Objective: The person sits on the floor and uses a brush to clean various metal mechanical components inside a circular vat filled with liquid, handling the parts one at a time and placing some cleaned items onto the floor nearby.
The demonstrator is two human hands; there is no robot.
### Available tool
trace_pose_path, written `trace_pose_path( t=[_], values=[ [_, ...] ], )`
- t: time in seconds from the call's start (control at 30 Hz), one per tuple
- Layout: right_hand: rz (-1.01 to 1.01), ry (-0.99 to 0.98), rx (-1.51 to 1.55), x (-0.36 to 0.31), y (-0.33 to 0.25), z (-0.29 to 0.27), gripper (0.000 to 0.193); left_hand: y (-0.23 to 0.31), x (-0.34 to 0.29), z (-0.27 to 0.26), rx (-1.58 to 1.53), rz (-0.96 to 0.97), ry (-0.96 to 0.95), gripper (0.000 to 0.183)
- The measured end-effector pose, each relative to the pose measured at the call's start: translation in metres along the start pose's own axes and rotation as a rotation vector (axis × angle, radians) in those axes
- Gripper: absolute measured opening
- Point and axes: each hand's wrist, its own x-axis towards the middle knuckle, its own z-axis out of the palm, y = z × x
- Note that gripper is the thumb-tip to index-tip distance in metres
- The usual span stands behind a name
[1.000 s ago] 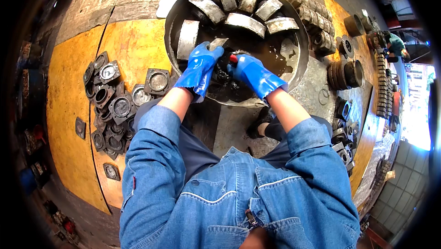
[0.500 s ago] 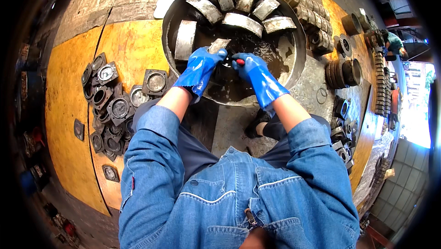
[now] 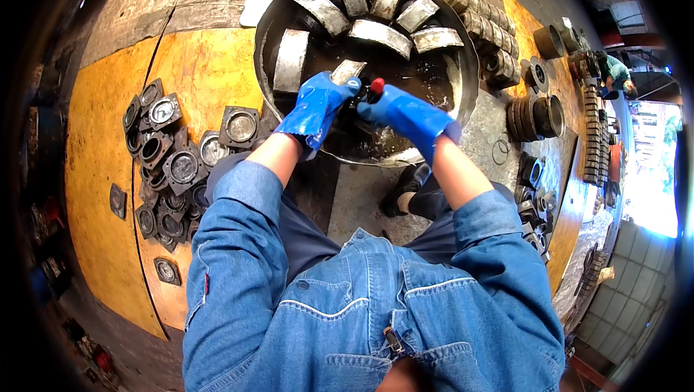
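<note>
Both my hands wear blue rubber gloves and are over a large round metal tub (image 3: 470, 67) of dark liquid. My left hand (image 3: 320, 103) is closed round a silvery curved metal piece (image 3: 348, 71), whose far end sticks out past the glove. Just to its right, my right hand (image 3: 397, 112) grips a tool with a red handle end (image 3: 377, 85). The rest of that tool is dark and mostly hidden by the glove. Several more curved metal pieces (image 3: 381, 36) lie in the tub along its far and left sides.
Square metal parts with round openings (image 3: 182, 166) lie heaped on the yellow boards (image 3: 101, 197) at left. Stacked metal rings (image 3: 531, 117) and rows of ribbed parts (image 3: 491, 27) stand to the right of the tub. Another person (image 3: 618, 74) is at the far right.
My right hand has turned, and the red handle end now points up and away from me. My left hand keeps its hold on the metal piece, nearly in place.
</note>
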Motion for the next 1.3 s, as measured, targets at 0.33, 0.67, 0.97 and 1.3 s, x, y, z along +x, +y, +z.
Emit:
trace_pose_path(
  t=[0.33, 0.67, 0.97, 1.3],
  values=[
    [0.067, 0.126, -0.742, 0.037, 0.031, 0.022, 0.035, 0.027, -0.011, -0.004, -0.098, 0.006, -0.095, 0.068],
    [0.047, 0.447, -0.371, 0.051, 0.070, 0.029, 0.027, 0.026, -0.005, -0.001, -0.035, -0.022, -0.077, 0.065],
    [0.014, 0.090, 0.161, 0.006, 0.054, 0.003, 0.040, 0.021, -0.008, -0.002, -0.078, -0.007, -0.050, 0.066],
    [0.094, 0.622, 0.856, -0.001, 0.082, 0.007, 0.031, 0.024, -0.012, -0.004, -0.024, 0.042, -0.073, 0.080]
  ],
)
